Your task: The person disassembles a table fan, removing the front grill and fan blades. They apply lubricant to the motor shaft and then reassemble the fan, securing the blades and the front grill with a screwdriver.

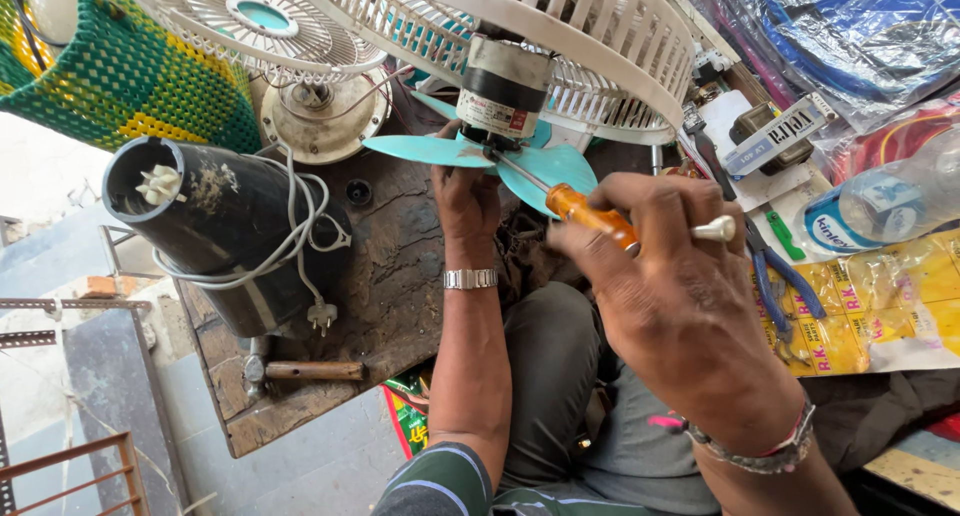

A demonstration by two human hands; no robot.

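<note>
Head view, only one. Right hand (690, 296) at centre right of the frame, fingers clenched around the orange handle of a screwdriver (590, 214). Shaft running up and to the left from the fist, long axis slanted toward upper centre, tip meeting the base of the fan motor (503, 91) where the teal blades (540, 166) join it. Motor and blades thus up-left of the right fingers, at the end of the shaft.

Left hand (465, 191) just left of centre, fingers touching the underside of the blades close to the hub, apparently steadying them; whether curled round an edge or merely pressed on, cannot tell. Left hand the nearer of the two to the hub; right hand set back along the tool.

White fan guard (600, 36) arching over the motor at top centre, crowding the space above the shaft. Second guard (260, 21) and a round metal base (320, 121) at upper left. Black tube-like housing (210, 231) with a white cord and plug (320, 316) at left on the worn wooden tabletop (400, 286). Hammer (300, 371) at lower left near the edge. Blue-handled pliers (785, 286), a plastic bottle (890, 201) and yellow packets (880, 296) at right.
</note>
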